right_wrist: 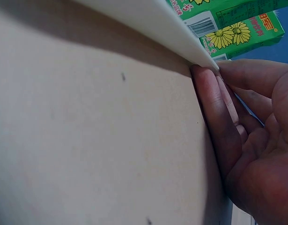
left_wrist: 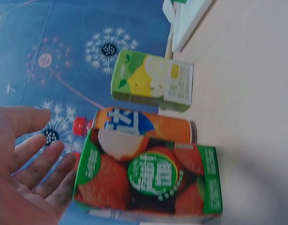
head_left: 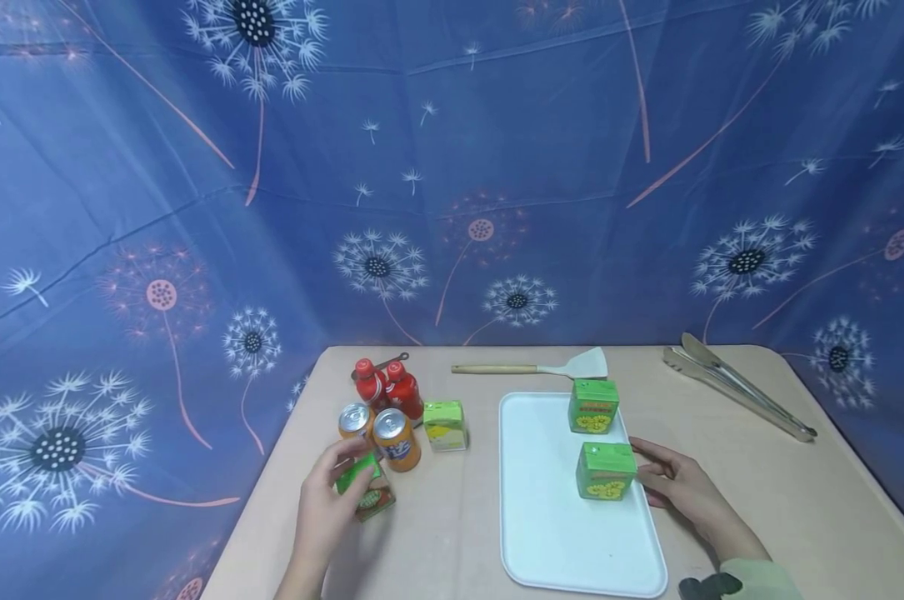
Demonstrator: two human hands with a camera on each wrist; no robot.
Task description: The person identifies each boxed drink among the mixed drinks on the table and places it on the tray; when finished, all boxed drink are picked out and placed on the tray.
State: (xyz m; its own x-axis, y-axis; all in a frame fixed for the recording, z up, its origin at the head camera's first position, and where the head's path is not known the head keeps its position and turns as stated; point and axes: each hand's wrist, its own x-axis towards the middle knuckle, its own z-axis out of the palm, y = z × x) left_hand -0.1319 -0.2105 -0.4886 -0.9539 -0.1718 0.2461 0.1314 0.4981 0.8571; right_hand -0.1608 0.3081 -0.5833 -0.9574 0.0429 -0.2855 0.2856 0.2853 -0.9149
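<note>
My left hand [head_left: 330, 493] is over a juice carton with lychee pictures [left_wrist: 151, 176], its fingers spread apart close to the carton's green top. The carton stands upright in front of two orange soda cans [head_left: 397, 440]. My right hand [head_left: 680, 492] pinches the right rim of a white tray [head_left: 549, 546]; in the right wrist view, fingertips [right_wrist: 207, 77] lie right at that rim. On the tray stand two green cartons with yellow flowers, one in front [head_left: 606, 472] and one behind [head_left: 593, 407].
Two red-capped bottles [head_left: 402, 390] stand behind the cans, beside a yellow-green pear carton [head_left: 446, 426]. A spatula with a wooden handle [head_left: 496, 368] lies along the back edge. Metal tongs [head_left: 744, 392] lie at the back right. Patterned blue cloth [head_left: 452, 167] hangs behind the table.
</note>
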